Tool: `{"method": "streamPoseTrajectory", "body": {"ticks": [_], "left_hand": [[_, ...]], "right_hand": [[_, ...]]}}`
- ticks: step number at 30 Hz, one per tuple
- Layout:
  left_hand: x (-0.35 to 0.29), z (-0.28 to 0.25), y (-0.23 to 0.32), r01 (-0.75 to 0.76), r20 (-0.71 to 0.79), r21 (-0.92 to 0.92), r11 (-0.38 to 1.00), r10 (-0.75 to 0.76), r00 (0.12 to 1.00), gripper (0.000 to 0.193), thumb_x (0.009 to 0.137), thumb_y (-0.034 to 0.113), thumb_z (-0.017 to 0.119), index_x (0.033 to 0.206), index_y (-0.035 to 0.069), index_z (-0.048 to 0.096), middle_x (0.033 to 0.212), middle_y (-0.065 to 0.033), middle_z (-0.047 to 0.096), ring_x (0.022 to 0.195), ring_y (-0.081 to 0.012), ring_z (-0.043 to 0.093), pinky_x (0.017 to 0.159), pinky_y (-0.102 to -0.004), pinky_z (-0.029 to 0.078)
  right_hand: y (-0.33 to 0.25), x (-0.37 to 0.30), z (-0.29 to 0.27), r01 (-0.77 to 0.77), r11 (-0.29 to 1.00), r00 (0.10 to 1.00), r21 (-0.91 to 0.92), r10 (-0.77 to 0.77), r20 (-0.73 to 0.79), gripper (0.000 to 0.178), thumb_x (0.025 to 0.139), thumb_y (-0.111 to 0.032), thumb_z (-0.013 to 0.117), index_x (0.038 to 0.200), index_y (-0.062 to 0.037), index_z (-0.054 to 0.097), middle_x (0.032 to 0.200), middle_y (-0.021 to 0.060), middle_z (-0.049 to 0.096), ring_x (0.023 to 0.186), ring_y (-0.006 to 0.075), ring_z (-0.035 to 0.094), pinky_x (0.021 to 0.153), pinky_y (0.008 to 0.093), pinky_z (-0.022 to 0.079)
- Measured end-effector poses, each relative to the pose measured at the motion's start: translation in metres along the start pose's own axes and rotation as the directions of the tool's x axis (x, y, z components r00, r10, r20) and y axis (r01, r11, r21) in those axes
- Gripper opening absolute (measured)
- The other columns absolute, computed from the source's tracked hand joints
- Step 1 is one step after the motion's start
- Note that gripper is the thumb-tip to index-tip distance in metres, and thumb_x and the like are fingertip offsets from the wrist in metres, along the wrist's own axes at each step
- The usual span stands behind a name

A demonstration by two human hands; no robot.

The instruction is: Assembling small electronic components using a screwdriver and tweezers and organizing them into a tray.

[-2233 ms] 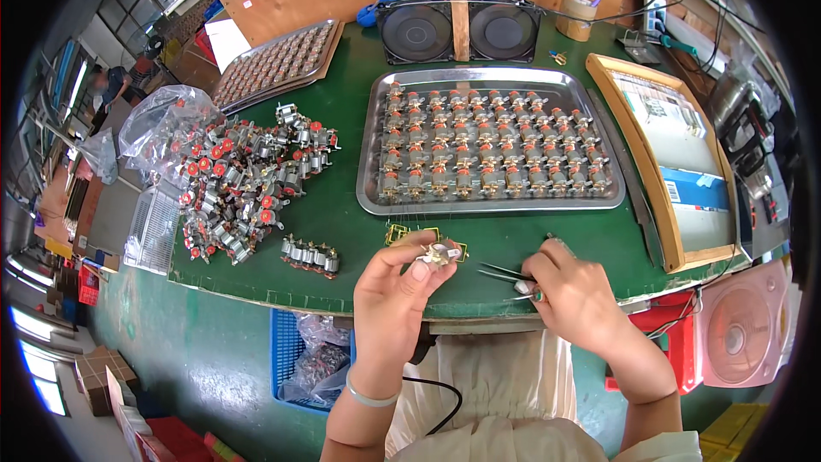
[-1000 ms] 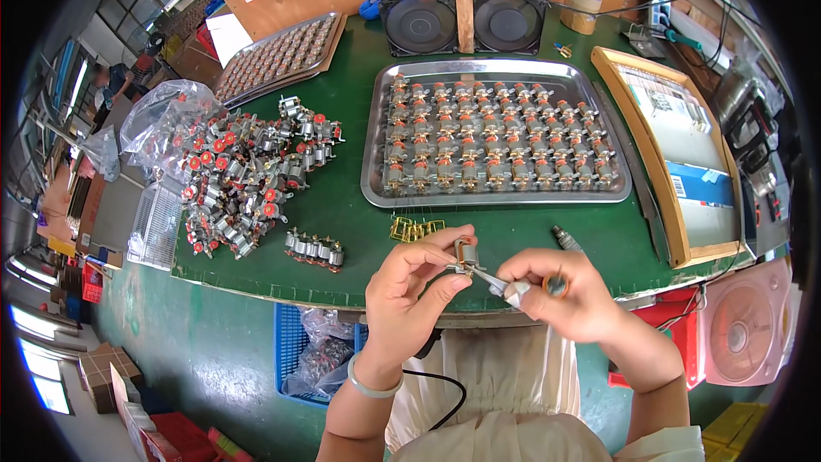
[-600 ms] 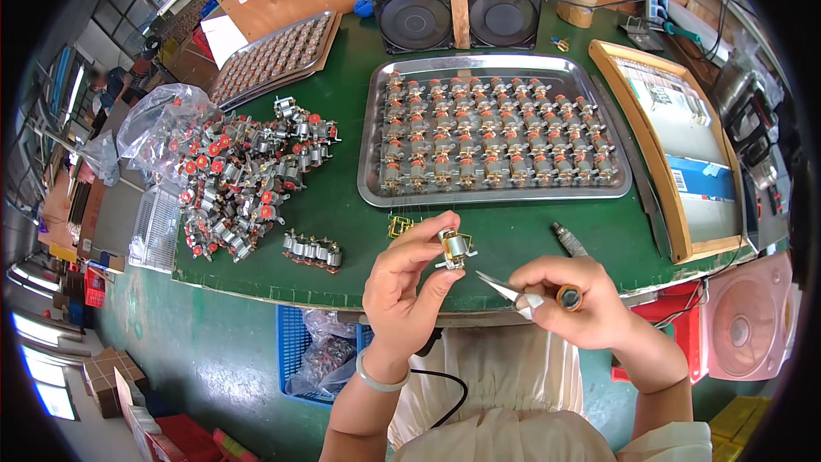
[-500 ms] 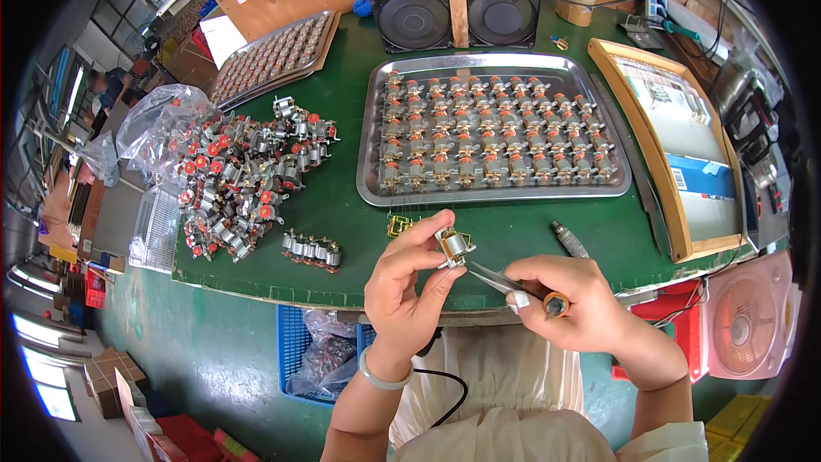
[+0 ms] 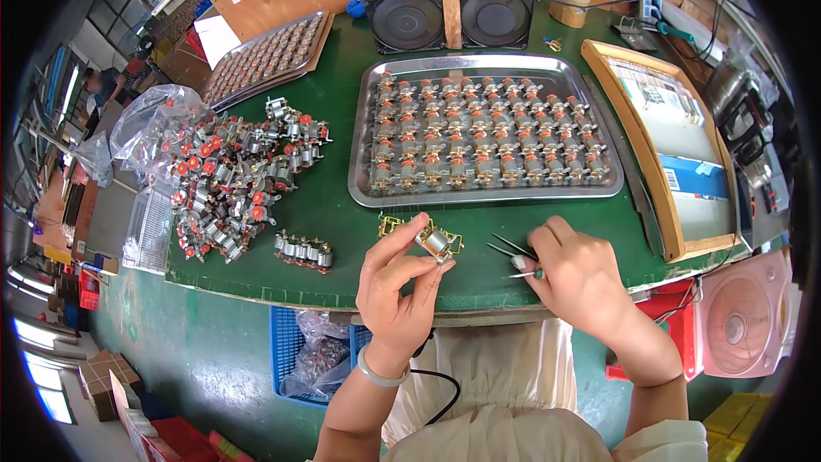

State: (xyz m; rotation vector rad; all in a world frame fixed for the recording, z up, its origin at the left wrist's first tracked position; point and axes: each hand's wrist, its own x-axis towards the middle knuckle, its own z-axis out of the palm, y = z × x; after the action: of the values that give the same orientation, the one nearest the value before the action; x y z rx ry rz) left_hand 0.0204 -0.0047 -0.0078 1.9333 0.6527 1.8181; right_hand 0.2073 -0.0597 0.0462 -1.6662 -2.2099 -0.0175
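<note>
Between the fingertips and thumb of my left hand (image 5: 398, 287) is a small silver cylindrical motor (image 5: 434, 244) with a yellowish metal frame at its end. My right hand (image 5: 577, 269) is closed around tweezers (image 5: 511, 246), whose two tips point left toward the motor but stay apart from it. A thin metal shaft also juts out below the tweezers from the same grip; its handle is hidden by my fingers. Small yellow metal frames (image 5: 391, 225) lie on the green table just behind my left fingers.
Beyond my hands a metal tray (image 5: 487, 198) holds rows of similar motors. At left are a loose motor heap (image 5: 227, 180) and a short row of motors (image 5: 303, 251). Two black fans (image 5: 409, 21) stand behind; a wooden-framed box (image 5: 676, 154) is at right.
The tweezers have drawn back right, away from the motor, and my right hand has turned and moved up. The motor has tilted and shifted slightly left. The tool lying on the table is no longer visible.
</note>
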Motion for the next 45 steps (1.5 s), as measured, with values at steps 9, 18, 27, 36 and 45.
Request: {"method": "streamPoseTrajectory", "body": {"ticks": [9, 18, 27, 36, 45], "left_hand": [[-0.002, 0.009, 0.005, 0.155, 0.115, -0.207, 0.966, -0.133, 0.984, 0.024, 0.075, -0.004, 0.065, 0.092, 0.0, 0.049, 0.113, -0.0248, 0.052, 0.097, -0.0291, 0.058, 0.079, -0.0337, 0.05], [-0.003, 0.014, 0.01, 0.368, 0.22, -0.415, 0.832, -0.301, 0.928, 0.032, 0.074, -0.002, 0.066, 0.098, -0.001, 0.045, 0.111, -0.027, 0.053, 0.103, -0.0312, 0.055, 0.084, -0.0356, 0.048], [0.003, 0.011, 0.012, 0.299, 0.226, -0.332, 0.894, -0.232, 0.946, 0.029, 0.072, -0.005, 0.066, 0.094, -0.002, 0.048, 0.106, -0.0256, 0.056, 0.104, -0.0324, 0.055, 0.084, -0.0377, 0.048], [0.006, 0.006, 0.008, 0.313, 0.195, -0.375, 0.873, -0.256, 0.947, 0.025, 0.072, -0.003, 0.067, 0.091, 0.0, 0.052, 0.11, -0.0241, 0.054, 0.096, -0.0279, 0.058, 0.08, -0.0353, 0.05], [0.006, 0.018, 0.008, 0.126, 0.153, -0.155, 0.98, -0.102, 0.983, 0.022, 0.068, -0.007, 0.068, 0.085, 0.002, 0.056, 0.105, -0.0155, 0.049, 0.093, -0.0264, 0.056, 0.076, -0.0342, 0.052]], "right_hand": [[0.007, 0.009, -0.004, -0.047, 0.847, 0.998, 0.529, 0.062, -0.011, 0.022, 0.068, -0.005, 0.066, 0.085, -0.0012, 0.052, 0.077, 0.0113, 0.054, 0.065, 0.0239, 0.059, 0.054, 0.0327, 0.046], [-0.001, 0.022, 0.0, 0.107, 0.693, 0.994, 0.713, -0.072, -0.08, 0.02, 0.068, 0.001, 0.061, 0.084, 0.0002, 0.05, 0.074, 0.011, 0.053, 0.063, 0.0233, 0.058, 0.056, 0.0314, 0.046], [0.0, 0.024, 0.001, 0.188, 0.714, 0.982, 0.674, -0.114, -0.153, 0.022, 0.066, 0.002, 0.063, 0.083, -0.0004, 0.05, 0.072, 0.0091, 0.051, 0.06, 0.023, 0.056, 0.053, 0.0313, 0.046], [0.016, 0.008, -0.023, -0.136, 0.903, 0.985, 0.407, 0.166, -0.038, 0.034, 0.066, -0.01, 0.071, 0.092, -0.0025, 0.051, 0.077, 0.0105, 0.051, 0.06, 0.0224, 0.055, 0.055, 0.0321, 0.046], [0.042, -0.025, -0.004, -0.169, 0.932, 0.977, 0.32, 0.2, -0.067, 0.027, 0.067, -0.003, 0.066, 0.09, -0.0008, 0.051, 0.07, 0.012, 0.053, 0.059, 0.0284, 0.055, 0.052, 0.033, 0.044]]}}
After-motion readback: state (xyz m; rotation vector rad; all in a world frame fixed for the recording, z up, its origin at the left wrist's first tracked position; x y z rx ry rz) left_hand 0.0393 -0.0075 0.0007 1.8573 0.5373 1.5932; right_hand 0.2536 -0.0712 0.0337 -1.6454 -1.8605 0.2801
